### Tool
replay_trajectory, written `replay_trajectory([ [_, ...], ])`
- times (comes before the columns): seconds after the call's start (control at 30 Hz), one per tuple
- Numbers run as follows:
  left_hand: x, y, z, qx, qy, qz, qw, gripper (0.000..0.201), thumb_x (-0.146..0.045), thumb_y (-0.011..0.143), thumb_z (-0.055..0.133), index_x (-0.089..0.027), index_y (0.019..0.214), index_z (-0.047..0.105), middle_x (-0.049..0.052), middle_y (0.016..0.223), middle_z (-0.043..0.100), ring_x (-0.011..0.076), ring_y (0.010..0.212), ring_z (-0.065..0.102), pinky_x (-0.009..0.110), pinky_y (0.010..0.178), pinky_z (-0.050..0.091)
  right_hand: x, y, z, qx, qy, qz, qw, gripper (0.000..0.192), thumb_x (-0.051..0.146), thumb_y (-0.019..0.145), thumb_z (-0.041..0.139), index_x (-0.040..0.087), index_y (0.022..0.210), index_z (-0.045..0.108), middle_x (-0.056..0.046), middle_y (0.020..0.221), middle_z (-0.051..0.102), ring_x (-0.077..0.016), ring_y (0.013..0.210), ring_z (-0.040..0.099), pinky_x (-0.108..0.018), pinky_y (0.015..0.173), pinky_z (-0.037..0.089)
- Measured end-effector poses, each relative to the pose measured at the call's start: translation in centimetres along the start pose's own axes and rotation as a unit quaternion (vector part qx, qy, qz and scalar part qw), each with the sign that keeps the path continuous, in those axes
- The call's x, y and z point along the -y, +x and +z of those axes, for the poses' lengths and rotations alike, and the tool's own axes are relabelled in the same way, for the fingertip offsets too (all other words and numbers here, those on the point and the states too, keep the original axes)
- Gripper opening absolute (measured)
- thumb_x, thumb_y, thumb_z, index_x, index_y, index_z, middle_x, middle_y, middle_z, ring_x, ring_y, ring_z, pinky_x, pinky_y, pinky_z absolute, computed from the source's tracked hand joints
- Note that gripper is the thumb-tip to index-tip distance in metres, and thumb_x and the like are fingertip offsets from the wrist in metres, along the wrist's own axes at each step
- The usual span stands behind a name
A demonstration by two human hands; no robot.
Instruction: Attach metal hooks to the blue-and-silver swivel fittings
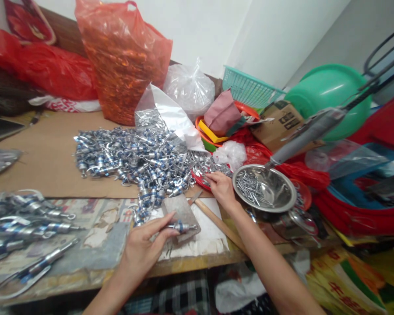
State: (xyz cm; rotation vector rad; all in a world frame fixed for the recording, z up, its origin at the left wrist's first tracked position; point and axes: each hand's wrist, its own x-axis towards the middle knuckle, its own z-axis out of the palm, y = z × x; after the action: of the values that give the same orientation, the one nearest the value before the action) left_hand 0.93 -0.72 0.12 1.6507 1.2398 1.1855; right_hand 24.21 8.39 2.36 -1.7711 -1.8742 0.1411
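Note:
My left hand (144, 247) pinches a small silver-and-blue metal fitting (181, 226) and holds it flat on a grey stone block (181, 210) near the table's front edge. My right hand (220, 187) reaches to a red tray (200, 181) of small silver parts, fingertips among them; what they grasp is hidden. A wooden-handled hammer (216, 221) lies between my hands. Behind the block spreads a big heap of finished silver-blue fittings (131, 159).
A steel bowl (282, 190) of nails sits right of my right hand. More fittings (22, 214) lie at the left. An orange plastic bag (123, 57), clear bags, a teal basket (246, 87) and a green basin (328, 94) crowd the back and right.

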Motion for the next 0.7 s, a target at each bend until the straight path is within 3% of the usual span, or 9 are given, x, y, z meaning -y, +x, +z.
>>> replay_trajectory([
  [0.07,0.0,0.0,0.1,-0.01,-0.004,0.008,1.0,0.028,-0.022,0.067,0.062,-0.024,0.094,0.068,0.001,0.084,0.074,0.0186,0.074,0.069,0.026,0.072,0.054,1.6,-1.7,-0.2,-0.011,0.038,-0.004,0.999,0.018,0.02,0.081,0.051,0.016,0.088,0.068,-0.006,0.086,0.067,-0.0152,0.08,0.061,-0.026,0.074,0.046],
  [0.17,0.0,0.1,0.2,-0.021,-0.004,0.015,1.0,0.029,-0.022,0.067,0.062,-0.021,0.095,0.068,0.001,0.083,0.074,0.018,0.073,0.069,0.025,0.072,0.055,4.1,-4.7,0.2,0.021,0.169,0.012,0.985,0.013,0.022,0.076,0.058,0.015,0.081,0.068,-0.003,0.074,0.067,-0.0139,0.066,0.062,-0.023,0.061,0.048],
  [0.27,0.0,0.0,0.1,-0.021,0.0,0.026,0.999,0.027,-0.02,0.067,0.062,-0.02,0.093,0.068,0.002,0.083,0.074,0.018,0.073,0.069,0.024,0.072,0.054,6.1,-7.1,0.8,0.054,0.269,-0.001,0.962,0.006,0.018,0.072,0.063,0.016,0.071,0.068,-0.002,0.067,0.065,-0.0142,0.064,0.059,-0.024,0.061,0.046],
  [0.43,0.1,0.0,0.0,-0.02,0.012,0.011,1.0,0.023,-0.019,0.065,0.063,-0.018,0.087,0.071,0.003,0.082,0.073,0.0192,0.072,0.069,0.025,0.071,0.055,7.2,-8.1,1.2,0.037,0.242,-0.065,0.967,0.013,0.013,0.077,0.056,0.018,0.077,0.068,-0.004,0.078,0.06,-0.015,0.077,0.055,-0.027,0.071,0.043],
  [0.57,0.0,0.1,0.0,-0.014,0.012,0.009,1.0,0.025,-0.019,0.067,0.062,-0.018,0.091,0.069,0.003,0.084,0.073,0.0192,0.073,0.069,0.025,0.071,0.055,7.9,-8.5,0.6,0.004,0.27,-0.023,0.963,0.008,0.012,0.072,0.061,0.019,0.072,0.066,-0.002,0.08,0.054,-0.0142,0.08,0.053,-0.026,0.073,0.042],
  [0.7,0.1,0.0,-0.1,-0.015,0.025,0.033,0.999,0.023,-0.019,0.067,0.062,-0.019,0.089,0.07,0.004,0.085,0.073,0.0199,0.075,0.069,0.026,0.072,0.054,8.7,-9.3,0.0,0.047,0.315,0.002,0.948,0.01,0.01,0.07,0.062,0.019,0.066,0.064,0.0,0.076,0.053,-0.0127,0.077,0.053,-0.023,0.071,0.042],
])
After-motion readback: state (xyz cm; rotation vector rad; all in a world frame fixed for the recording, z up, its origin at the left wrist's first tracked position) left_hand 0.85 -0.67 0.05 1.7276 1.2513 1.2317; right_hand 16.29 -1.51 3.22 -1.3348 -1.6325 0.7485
